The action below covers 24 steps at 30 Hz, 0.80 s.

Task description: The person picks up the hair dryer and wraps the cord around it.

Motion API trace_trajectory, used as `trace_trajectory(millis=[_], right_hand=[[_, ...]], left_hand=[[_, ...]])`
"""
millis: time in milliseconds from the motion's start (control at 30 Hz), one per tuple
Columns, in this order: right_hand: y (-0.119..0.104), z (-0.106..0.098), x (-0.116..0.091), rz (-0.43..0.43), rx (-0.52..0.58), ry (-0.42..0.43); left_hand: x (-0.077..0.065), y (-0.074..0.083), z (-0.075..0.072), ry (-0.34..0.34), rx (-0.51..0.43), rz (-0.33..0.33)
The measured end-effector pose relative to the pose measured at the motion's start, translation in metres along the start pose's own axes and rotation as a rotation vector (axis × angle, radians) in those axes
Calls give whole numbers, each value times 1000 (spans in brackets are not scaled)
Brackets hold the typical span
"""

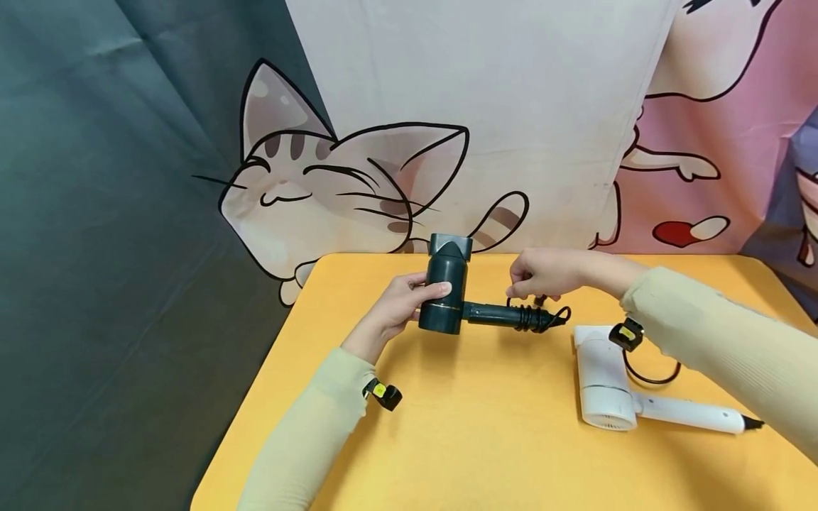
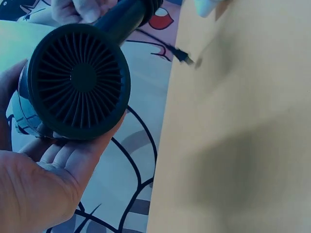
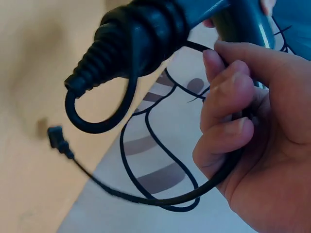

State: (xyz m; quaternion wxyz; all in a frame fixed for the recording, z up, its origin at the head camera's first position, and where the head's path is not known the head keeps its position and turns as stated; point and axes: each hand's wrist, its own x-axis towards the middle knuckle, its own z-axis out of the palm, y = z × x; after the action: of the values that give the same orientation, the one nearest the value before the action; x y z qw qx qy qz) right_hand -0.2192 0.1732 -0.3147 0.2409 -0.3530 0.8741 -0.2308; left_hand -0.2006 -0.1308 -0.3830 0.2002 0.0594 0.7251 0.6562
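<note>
My left hand (image 1: pixel 404 304) grips the barrel of a dark green hair dryer (image 1: pixel 445 284), thumb across its front, holding it above the yellow table. In the left wrist view its round slatted intake grille (image 2: pixel 83 77) faces the camera. The handle (image 1: pixel 495 314) points right, with black cord (image 3: pixel 155 29) wound in several turns round its end. My right hand (image 1: pixel 543 273) is just above the handle, its curled fingers holding the loose length of cord (image 3: pixel 218 177). The plug (image 3: pixel 57 138) dangles free at the cord's end in the right wrist view.
A white hair dryer (image 1: pixel 603 383) lies on the yellow table (image 1: pixel 409 454) at the right, below my right forearm, its handle pointing right. A loop of its dark cord (image 1: pixel 658 382) shows beside it. A cloth with cartoon cats (image 1: pixel 511 92) hangs behind the table's back edge.
</note>
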Motion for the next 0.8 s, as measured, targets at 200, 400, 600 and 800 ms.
trace_trajectory(millis=[200,400,600,800], right_hand=[[-2,7,-13,-77,-20,123],[-1,27,-25,-68,31,249],[1,52,-31,-68,132,388],[2,78,-29,-94,251,470]], left_hand=[[2,-4,1,64,-15,25],[6,-3,1,133,-59,51],[8,0,-1,207,-122,75],[10,6,-1,213,-167,105]])
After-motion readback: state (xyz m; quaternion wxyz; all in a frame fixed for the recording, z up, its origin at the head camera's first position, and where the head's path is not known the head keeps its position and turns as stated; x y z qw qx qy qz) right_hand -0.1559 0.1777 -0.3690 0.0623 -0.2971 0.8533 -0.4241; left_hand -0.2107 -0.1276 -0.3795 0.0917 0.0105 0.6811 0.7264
